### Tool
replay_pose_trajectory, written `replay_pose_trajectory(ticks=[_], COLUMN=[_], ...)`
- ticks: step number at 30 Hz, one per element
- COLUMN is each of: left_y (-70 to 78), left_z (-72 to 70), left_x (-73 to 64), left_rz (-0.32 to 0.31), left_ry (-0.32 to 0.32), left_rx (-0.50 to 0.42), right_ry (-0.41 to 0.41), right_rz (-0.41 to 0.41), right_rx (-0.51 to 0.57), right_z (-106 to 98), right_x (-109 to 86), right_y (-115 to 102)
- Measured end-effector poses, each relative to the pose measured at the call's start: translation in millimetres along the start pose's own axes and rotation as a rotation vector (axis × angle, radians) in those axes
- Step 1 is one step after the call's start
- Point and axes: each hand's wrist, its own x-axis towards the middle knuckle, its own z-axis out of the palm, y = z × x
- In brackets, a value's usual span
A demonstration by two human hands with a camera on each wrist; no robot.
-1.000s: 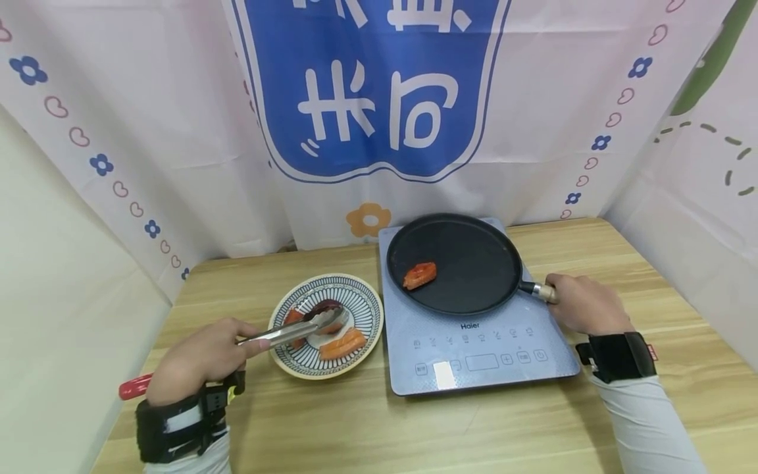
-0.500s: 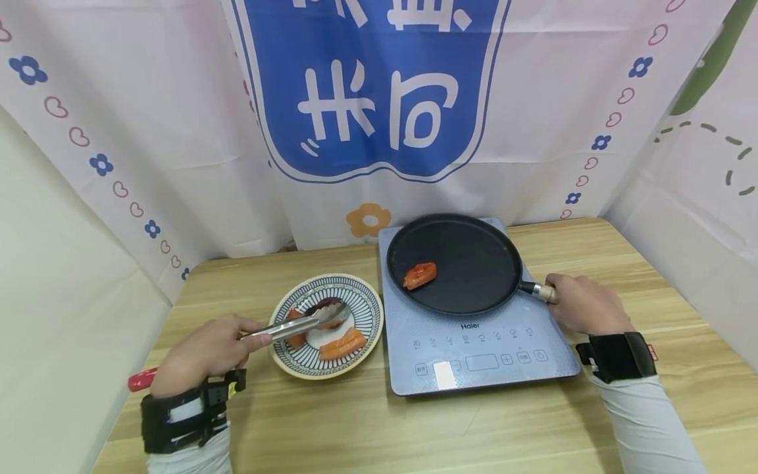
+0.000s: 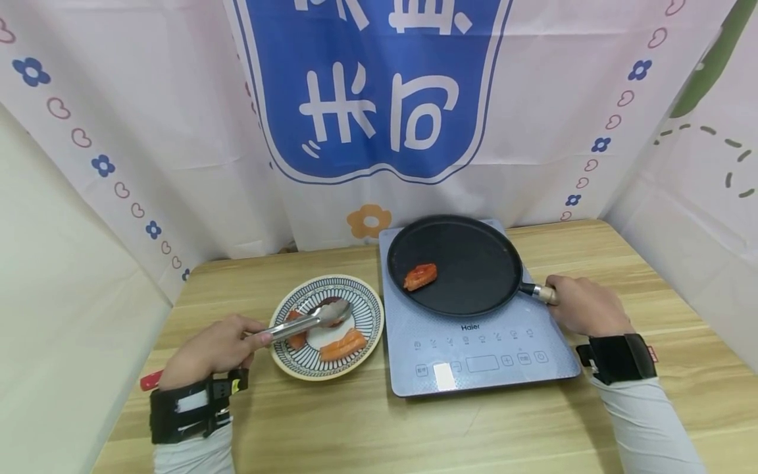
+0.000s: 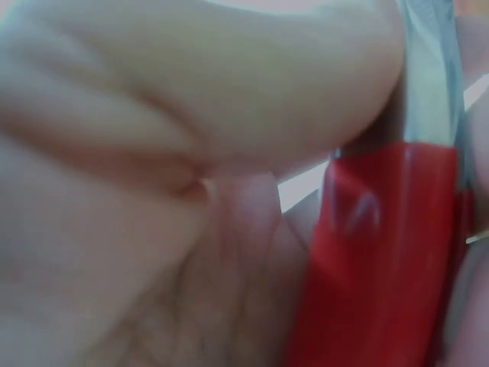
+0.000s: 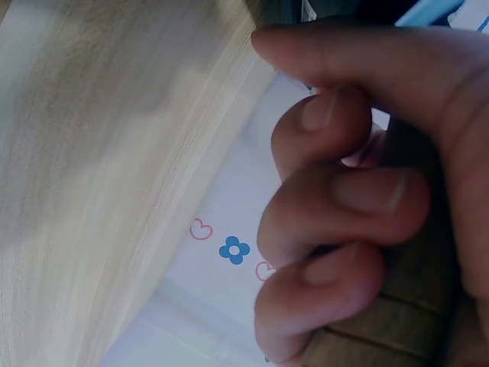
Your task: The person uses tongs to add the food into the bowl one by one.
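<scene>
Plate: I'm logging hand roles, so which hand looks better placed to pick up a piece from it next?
Probably the left hand: it holds the tongs, whose tips are over the plate. The right hand grips the pan handle, farther from the plate.

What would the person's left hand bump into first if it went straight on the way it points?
Likely the left rim of the plate, though the left hand, gripping the tongs, may pass above it; the head view leaves height unclear.

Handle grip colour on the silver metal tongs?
Glossy red grip, best seen in the left wrist view.
</scene>
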Motion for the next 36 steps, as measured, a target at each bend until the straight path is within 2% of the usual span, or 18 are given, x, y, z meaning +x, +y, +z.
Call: replay_pose_trajectory(ticks=[5, 11, 23, 36], left_y=[-1.0, -1.0, -1.1, -2.7], left_z=[1.1, 0.2, -3.6, -2.8], left_x=[1.2, 1.7, 5.2, 5.3], left_rz=[-0.019, -0.003, 0.034, 0.051], left_ry=[0.0, 0.021, 0.088, 0.111], left_rx=[0.002, 0.032, 0.162, 0.183], right_ry=[-0.009, -0.004, 0.006, 0.004], right_rz=[0.008, 0.007, 0.006, 0.012], right_rx=[-0.001, -0.007, -0.003, -0.007], right_z=[0.7, 0.5, 2.2, 2.1], right_x=[0.3, 0.5, 0.9, 1.1], right_y=[0.3, 0.5, 1.3, 1.0])
